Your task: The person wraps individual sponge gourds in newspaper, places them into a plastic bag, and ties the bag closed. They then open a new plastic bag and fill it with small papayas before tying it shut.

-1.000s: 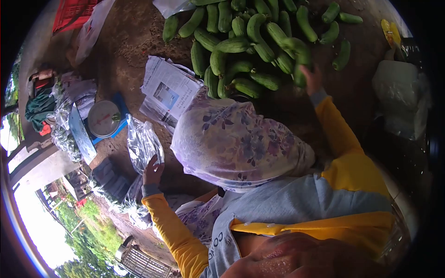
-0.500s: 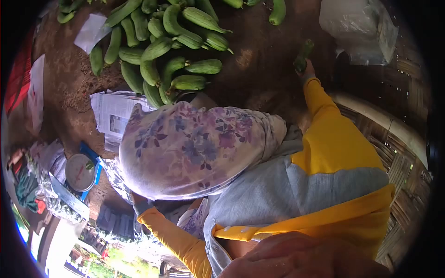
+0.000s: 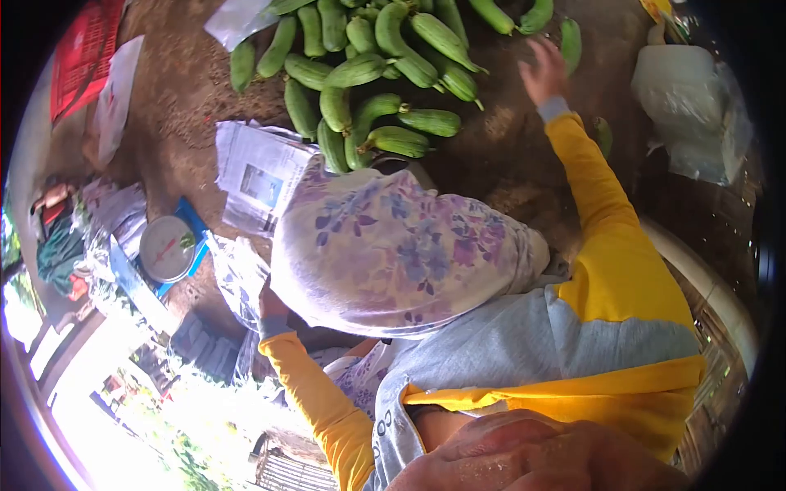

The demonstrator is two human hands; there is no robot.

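Observation:
My right hand [image 3: 544,70] is open with fingers spread, above the brown ground and just left of a single green gourd [image 3: 571,46]. It holds nothing. Another green gourd [image 3: 604,137] lies partly hidden behind my right forearm. Left of my right hand is a heap of long green gourds [image 3: 352,78]. My left hand [image 3: 268,304] is low at the left, beside my flower-patterned cloth-covered lap [image 3: 393,254]. Its fingers, partly hidden, are closed on a clear plastic bag [image 3: 236,274].
A dial scale [image 3: 168,248] with a blue body stands at the left near bundled plastic and cloth [image 3: 110,213]. A flattened printed carton [image 3: 260,180] lies by my lap. A whitish plastic bundle [image 3: 692,106] sits at the right, near a curved bamboo pole [image 3: 712,295].
My right hand has let go of the gourd it held, which now lies on the ground, and has moved further out. The view has shifted. My left hand still grips the plastic bag.

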